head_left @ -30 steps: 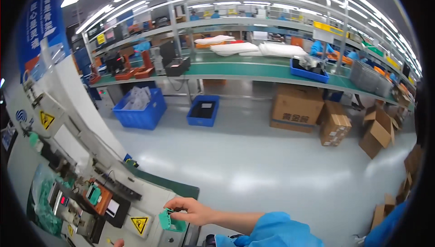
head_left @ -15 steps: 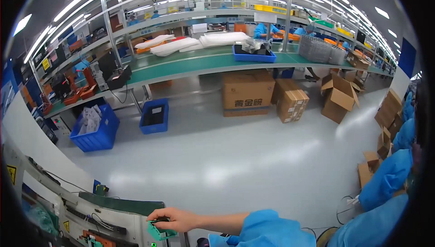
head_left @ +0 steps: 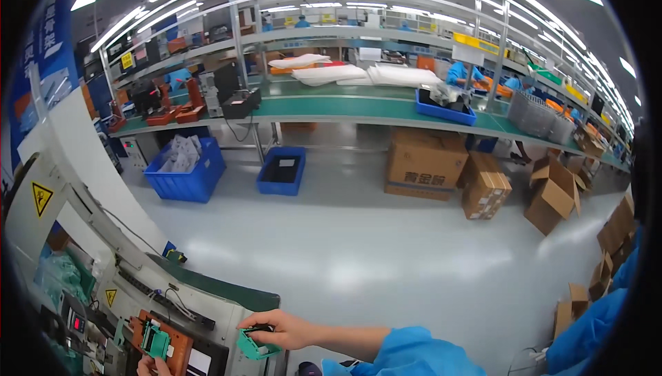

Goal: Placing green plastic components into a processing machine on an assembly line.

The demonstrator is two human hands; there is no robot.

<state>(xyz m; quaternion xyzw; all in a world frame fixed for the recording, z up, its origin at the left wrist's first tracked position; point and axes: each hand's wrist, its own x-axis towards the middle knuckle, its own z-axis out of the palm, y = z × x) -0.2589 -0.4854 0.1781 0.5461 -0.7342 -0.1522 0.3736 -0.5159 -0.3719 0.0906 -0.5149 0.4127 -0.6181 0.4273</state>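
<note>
My right hand (head_left: 284, 329), reaching in from a blue sleeve, is closed around a green plastic part (head_left: 256, 346) with a dark piece at its top. It is beside the near machine. At the lower left the fingertips of my left hand (head_left: 154, 367) pinch the lower end of a second green plastic part (head_left: 156, 340). This part lies at an orange-brown fixture (head_left: 181, 350) on the machine. The rest of the left hand is cut off by the lower edge.
The near machine (head_left: 224, 315) bears a small red-lit display (head_left: 77, 322) and a green-edged ledge (head_left: 214, 281). Across the grey floor stand blue bins (head_left: 186, 181), cartons (head_left: 426, 162) and a long green bench (head_left: 324, 106). A blue sleeve (head_left: 598, 331) shows at right.
The view has turned left and down, bringing the fixture and my left hand's fingers into sight. My right hand still holds its green part.
</note>
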